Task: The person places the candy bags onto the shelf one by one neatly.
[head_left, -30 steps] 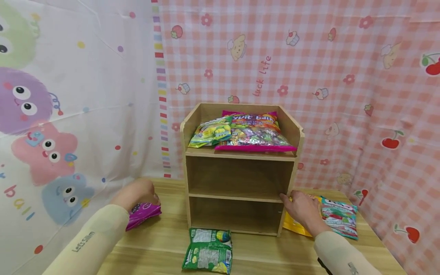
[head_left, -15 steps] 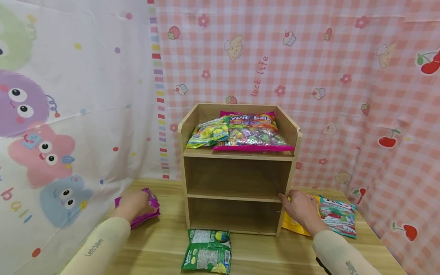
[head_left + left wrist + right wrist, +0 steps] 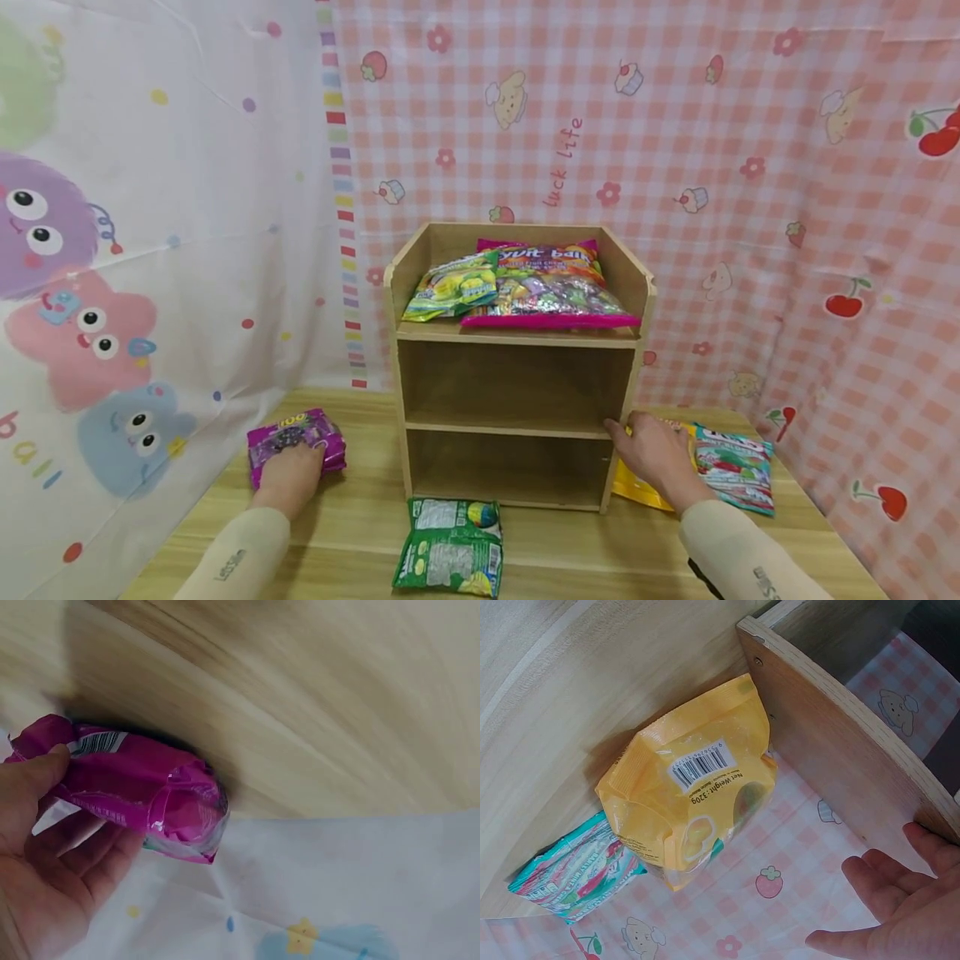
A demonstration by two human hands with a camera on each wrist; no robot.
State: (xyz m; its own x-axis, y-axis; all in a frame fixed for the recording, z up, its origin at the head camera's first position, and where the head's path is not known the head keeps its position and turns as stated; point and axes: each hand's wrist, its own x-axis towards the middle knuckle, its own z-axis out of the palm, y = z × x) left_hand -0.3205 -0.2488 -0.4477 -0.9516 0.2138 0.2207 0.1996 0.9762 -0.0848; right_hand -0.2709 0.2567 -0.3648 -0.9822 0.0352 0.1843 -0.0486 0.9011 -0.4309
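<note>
At the table's left, my left hand (image 3: 288, 479) grips a purple candy bag (image 3: 318, 433), its printed front facing up in the head view. The left wrist view has the thumb on the bag (image 3: 142, 784) near its barcode and the other fingers beneath it. My right hand (image 3: 660, 457) rests against the right side of a small wooden shelf (image 3: 517, 337), fingertips right at its front edge. In the right wrist view those fingers (image 3: 885, 889) are spread and loosely bent, holding nothing. A yellow candy bag (image 3: 690, 787) stands beside that side panel.
On the shelf's top tier lie a pink fruit candy bag (image 3: 551, 292) and a yellow-green bag (image 3: 453, 287). A green bag (image 3: 450, 550) lies before the shelf. A teal bag (image 3: 735, 467) is at the right. Printed cloth curtains (image 3: 480, 125) hang behind and at both sides.
My left hand has turned the purple bag so its front now shows, and the forearm has swung round toward the front. The right hand stays at the shelf. The head view shifts slightly.
</note>
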